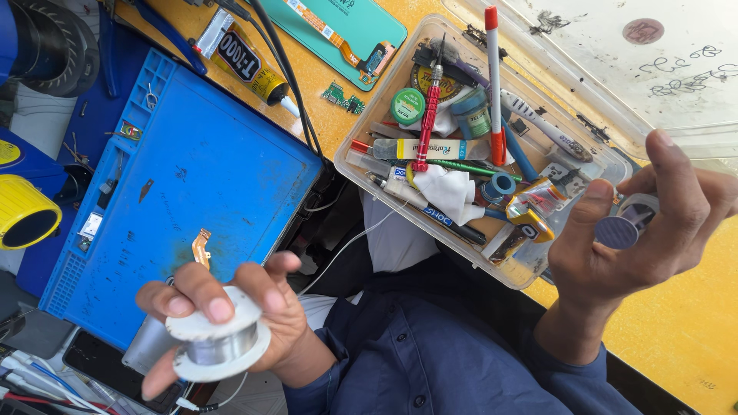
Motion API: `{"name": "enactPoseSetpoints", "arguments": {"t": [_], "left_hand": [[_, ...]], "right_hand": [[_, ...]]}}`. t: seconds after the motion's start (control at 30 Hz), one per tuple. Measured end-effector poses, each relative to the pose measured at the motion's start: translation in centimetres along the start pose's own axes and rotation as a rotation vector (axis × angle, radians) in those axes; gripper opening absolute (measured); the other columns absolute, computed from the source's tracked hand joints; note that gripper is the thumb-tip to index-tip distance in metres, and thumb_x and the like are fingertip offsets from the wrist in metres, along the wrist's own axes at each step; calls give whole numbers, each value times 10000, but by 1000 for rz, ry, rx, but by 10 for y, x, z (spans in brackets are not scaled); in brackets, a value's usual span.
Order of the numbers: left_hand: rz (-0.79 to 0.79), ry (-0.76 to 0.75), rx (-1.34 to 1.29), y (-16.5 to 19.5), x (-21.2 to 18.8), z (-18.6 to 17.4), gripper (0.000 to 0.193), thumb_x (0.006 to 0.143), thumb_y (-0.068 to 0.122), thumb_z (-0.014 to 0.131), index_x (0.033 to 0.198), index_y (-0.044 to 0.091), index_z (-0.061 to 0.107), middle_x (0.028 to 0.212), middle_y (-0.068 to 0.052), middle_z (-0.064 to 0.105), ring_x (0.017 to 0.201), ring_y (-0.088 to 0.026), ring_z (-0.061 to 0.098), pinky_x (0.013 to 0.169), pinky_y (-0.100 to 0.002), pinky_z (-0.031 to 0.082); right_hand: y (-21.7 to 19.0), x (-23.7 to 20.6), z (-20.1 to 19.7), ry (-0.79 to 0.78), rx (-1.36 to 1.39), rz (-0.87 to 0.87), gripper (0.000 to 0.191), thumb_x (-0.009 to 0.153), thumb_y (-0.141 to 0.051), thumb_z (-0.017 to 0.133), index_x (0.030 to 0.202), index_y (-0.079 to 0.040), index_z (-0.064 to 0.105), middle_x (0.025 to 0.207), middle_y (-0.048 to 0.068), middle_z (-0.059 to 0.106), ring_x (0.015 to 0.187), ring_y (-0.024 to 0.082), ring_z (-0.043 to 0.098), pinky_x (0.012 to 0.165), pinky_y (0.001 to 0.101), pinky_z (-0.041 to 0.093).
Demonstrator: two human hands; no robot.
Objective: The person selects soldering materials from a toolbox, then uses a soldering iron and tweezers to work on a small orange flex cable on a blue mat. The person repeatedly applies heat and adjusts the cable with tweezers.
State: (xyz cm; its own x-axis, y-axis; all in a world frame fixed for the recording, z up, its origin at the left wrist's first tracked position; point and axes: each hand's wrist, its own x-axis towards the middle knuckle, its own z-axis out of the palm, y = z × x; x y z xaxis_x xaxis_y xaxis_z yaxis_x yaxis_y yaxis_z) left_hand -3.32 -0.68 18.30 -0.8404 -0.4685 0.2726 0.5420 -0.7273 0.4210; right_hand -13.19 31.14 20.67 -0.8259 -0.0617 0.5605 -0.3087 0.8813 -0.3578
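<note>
My left hand is at the lower left, closed around a white spool of silver solder wire, held over the edge of a blue work mat. My right hand is raised at the right, with thumb and fingers pinching a small grey roll beside a clear plastic box. The box holds several tools: a red screwdriver, a red-capped pen, a toothbrush, small jars and white cloth.
A teal phone panel and a glue tube lie on the yellow table at the top. A yellow cup sits far left. Black cables run down beside the mat. The box's clear lid lies at the top right.
</note>
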Motion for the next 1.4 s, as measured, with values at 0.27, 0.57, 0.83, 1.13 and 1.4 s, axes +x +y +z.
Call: {"name": "enactPoseSetpoints", "arguments": {"t": [0.27,0.57,0.83,1.13,1.4], "left_hand": [[-170,-274,-275,9,22,-4,693,961,587,569,1330,8,477,1151,-221,622,856,-454,689,556,-514,583],[-58,-221,-53,9,7,-3,739,961,663,475,1251,-16,466,1033,-244,623,581,-365,618,409,-434,496],[-33,-87,182,-12,-10,1,708,911,660,582,1162,5,482,839,-299,641,554,-278,565,468,-382,435],[-90,-502,924,-47,3,44,616,974,672,502,1150,82,498,1004,-169,708,686,-203,666,584,-333,494],[308,-928,1564,-56,6,56,470,1057,632,554,1217,196,483,1201,16,660,786,-150,512,728,-331,429]], "right_hand": [[-11,1,-1,-34,86,31,461,969,44,515,1422,-34,484,971,99,462,942,207,434,891,332,366],[-5,-10,4,116,554,174,620,1039,68,619,1514,-129,273,1180,113,469,1062,239,528,945,339,484],[-14,-4,15,-101,639,77,935,1049,58,792,1661,-182,127,1435,143,472,1200,253,636,1008,352,614],[-14,4,14,-53,409,-4,688,1097,-76,848,1590,-68,368,1467,163,492,1300,258,606,1056,375,573],[-18,6,-5,-66,717,6,374,1088,-293,757,1174,64,687,1081,219,718,1013,283,709,913,314,564]]}}
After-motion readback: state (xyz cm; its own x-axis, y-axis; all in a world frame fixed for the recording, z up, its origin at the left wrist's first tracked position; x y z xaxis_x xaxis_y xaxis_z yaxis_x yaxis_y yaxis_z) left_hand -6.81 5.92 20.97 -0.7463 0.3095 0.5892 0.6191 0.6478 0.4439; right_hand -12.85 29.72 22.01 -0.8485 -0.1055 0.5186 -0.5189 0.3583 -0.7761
